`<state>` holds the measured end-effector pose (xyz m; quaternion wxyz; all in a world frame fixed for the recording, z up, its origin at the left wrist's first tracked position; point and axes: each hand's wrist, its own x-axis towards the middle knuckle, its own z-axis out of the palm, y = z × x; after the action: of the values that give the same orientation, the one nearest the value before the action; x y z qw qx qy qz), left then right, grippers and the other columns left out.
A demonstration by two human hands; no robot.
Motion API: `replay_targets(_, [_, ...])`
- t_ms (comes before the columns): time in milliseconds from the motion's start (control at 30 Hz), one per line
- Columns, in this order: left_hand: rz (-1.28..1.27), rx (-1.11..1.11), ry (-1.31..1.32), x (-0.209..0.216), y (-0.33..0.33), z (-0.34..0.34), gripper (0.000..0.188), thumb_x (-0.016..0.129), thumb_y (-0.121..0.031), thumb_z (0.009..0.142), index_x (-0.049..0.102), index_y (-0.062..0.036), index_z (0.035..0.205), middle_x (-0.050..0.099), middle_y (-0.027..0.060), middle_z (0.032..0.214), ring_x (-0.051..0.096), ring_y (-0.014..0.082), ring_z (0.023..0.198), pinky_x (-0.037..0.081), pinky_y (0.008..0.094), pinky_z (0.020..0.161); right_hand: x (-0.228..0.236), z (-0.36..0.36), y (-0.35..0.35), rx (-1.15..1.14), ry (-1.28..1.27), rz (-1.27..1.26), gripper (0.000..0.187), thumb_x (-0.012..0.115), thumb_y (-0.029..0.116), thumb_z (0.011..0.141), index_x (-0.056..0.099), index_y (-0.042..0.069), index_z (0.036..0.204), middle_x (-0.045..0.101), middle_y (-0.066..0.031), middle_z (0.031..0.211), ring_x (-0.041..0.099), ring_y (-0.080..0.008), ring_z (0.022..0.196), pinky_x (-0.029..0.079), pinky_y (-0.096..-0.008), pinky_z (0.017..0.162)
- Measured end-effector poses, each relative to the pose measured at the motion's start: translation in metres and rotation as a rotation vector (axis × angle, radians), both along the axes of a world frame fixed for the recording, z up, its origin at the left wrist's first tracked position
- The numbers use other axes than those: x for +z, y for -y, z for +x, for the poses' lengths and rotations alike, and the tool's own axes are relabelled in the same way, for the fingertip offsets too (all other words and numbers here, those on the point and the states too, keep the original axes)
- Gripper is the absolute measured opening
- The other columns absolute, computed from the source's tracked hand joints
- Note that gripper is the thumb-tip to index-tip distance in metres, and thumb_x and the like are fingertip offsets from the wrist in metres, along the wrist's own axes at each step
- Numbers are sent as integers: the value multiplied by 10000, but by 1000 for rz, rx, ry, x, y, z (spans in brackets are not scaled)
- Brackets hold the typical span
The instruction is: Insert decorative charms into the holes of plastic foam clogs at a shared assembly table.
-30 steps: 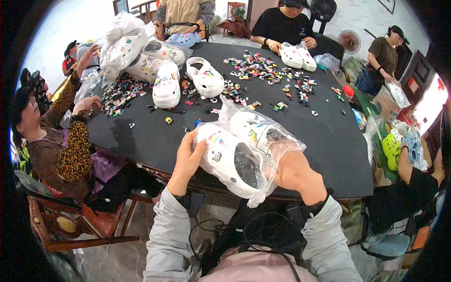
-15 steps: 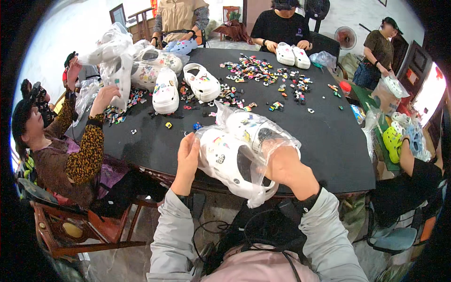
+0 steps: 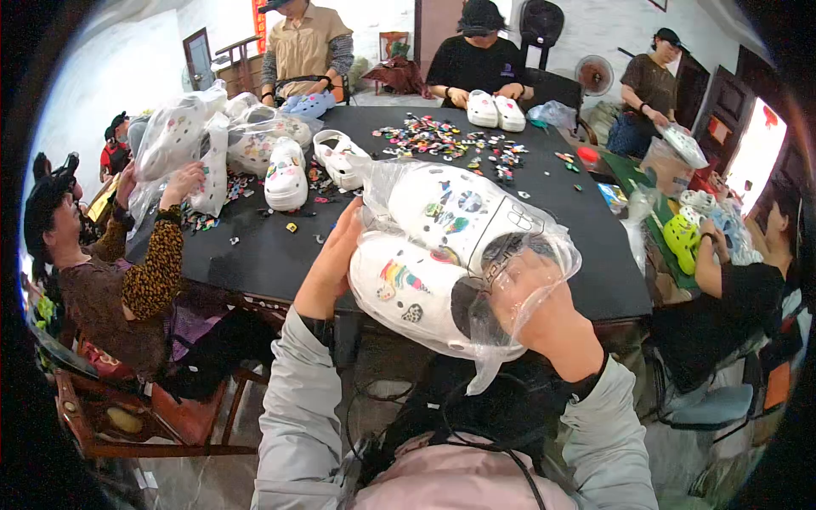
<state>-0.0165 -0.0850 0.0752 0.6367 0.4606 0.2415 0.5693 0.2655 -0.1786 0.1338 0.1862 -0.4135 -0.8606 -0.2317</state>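
A pair of white clogs (image 3: 408, 293) with colourful charms on the uppers sits inside a clear plastic bag (image 3: 551, 242), raised over the table's near edge. My left hand (image 3: 333, 259) presses along the toe end from the left and holds the bagged pair, its far fingers partly hidden behind it. My right hand (image 3: 540, 302) reaches into the bag's mouth and grips the clogs at their foot openings; its fingertips are hidden there. Loose film hangs below that wrist.
Across the black table (image 3: 246, 263) lie piled small charms (image 3: 433, 136), a white clog (image 3: 286, 174) and another behind the bag. At left a co-worker (image 3: 102, 280) handles bagged clogs (image 3: 174, 140). Other people sit or stand around; lime clogs (image 3: 680, 242) lie at right.
The bagged clogs have come up closer to me, both hands moving with them. My view has shifted slightly. The co-worker at left has lowered the plastic bag.
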Motion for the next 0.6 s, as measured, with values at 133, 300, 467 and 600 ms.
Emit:
replay_targets(133, [11, -53, -25, 20, 12, 42, 503, 527, -189, 972, 348, 10, 1398, 539, 145, 1261, 574, 174, 1060, 489, 311, 874, 5, 33, 36, -13, 14, -59, 158, 599, 151, 726, 662, 86, 855, 628, -91, 846, 599, -282, 845, 482, -410, 713])
replay_targets(300, [188, 205, -231, 35, 14, 84, 189, 596, -206, 932, 597, -30, 1002, 591, -14, 852, 521, 71, 741, 442, 234, 651, 13, 75, 87, -48, -4, 7, 155, 594, 126, 721, 627, 81, 866, 594, -107, 829, 574, -307, 809, 479, -418, 710])
replay_targets(467, [136, 680, -236, 68, -7, 95, 337, 541, -328, 953, 608, -5, 1022, 623, 47, 910, 533, 126, 843, 431, 276, 783, 12, 129, 132, -136, -205, -89, 225, 619, 44, 688, 583, 20, 909, 542, -136, 816, 533, -338, 799, 445, -437, 684])
replay_targets(600, [162, 974, -587, 43, -60, 45, 430, 534, -355, 949, 593, 21, 1149, 658, 123, 1001, 597, 222, 923, 451, 333, 811, -2, 165, 155, -212, -228, -36, 247, 625, 33, 680, 588, 12, 923, 527, -131, 821, 525, -330, 798, 434, -440, 677])
